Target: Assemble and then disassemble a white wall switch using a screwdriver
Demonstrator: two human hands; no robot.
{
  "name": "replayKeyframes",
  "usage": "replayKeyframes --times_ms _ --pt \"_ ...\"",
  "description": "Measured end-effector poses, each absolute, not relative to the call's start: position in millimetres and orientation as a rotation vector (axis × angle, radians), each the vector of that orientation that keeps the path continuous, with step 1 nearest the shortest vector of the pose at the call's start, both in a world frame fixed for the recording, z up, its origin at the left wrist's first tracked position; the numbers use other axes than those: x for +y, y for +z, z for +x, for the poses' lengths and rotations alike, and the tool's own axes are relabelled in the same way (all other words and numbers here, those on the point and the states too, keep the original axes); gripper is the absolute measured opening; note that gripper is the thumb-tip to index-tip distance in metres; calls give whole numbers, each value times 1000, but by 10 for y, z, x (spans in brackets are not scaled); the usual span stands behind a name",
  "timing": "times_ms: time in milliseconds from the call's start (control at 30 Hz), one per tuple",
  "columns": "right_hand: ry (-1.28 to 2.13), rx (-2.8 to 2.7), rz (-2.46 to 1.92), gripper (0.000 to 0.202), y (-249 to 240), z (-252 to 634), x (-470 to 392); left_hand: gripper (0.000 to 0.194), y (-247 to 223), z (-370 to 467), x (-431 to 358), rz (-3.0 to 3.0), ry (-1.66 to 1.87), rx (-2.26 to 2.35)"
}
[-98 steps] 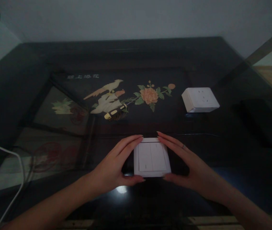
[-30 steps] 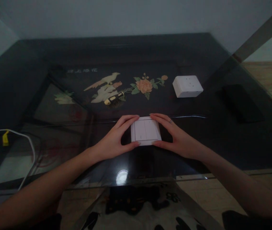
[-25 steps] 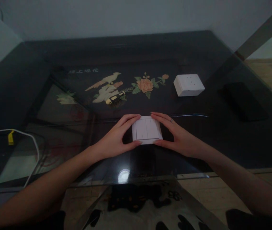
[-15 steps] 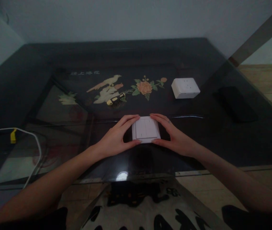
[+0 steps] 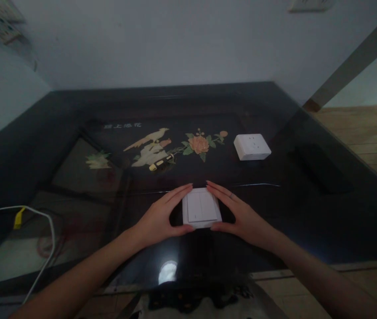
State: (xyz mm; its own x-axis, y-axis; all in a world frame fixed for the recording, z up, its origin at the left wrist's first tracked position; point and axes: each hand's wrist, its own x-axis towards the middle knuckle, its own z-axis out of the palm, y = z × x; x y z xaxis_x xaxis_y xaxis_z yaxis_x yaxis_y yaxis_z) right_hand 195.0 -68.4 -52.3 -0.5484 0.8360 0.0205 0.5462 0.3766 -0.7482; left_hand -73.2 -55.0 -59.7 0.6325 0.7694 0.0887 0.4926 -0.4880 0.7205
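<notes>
The left hand [image 5: 160, 216] and right hand [image 5: 243, 218] pinch a white two-panel switch [image 5: 201, 207] from either side, thumbs at its near corners, fingertips at its far ones. It sits flat near the middle of the counter's [image 5: 308, 226] near edge. Beyond, toward the far edge, lies a small black-and-yellow object [image 5: 157, 165]; a white socket box [image 5: 253, 147] stands farther right. A dark flat object [image 5: 323, 170] lies toward the right edge, a yellow-tagged white cable [image 5: 51, 230] by the near left corner.
</notes>
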Motion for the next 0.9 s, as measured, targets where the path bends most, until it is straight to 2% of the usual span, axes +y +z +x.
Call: replayKeyframes --times_ms 267,367,500,667,900 --pt "857 -2313 -1243 85 -545 1928 -656 91 -552 -741 -528 2295 482 977" --pt "917 -2276 -1231 85 -581 1941 -657 91 -581 -768 -529 2235 476 955" --pt "1044 -2234 -1221 98 -559 1978 -642 101 -625 -832 -518 2166 491 944" --pt "1051 -2244 -1234 85 -540 2005 -632 103 -659 -866 -512 2142 458 942" --pt "1025 -2299 -1230 86 -561 2015 -627 104 -714 -881 -525 2136 468 945"
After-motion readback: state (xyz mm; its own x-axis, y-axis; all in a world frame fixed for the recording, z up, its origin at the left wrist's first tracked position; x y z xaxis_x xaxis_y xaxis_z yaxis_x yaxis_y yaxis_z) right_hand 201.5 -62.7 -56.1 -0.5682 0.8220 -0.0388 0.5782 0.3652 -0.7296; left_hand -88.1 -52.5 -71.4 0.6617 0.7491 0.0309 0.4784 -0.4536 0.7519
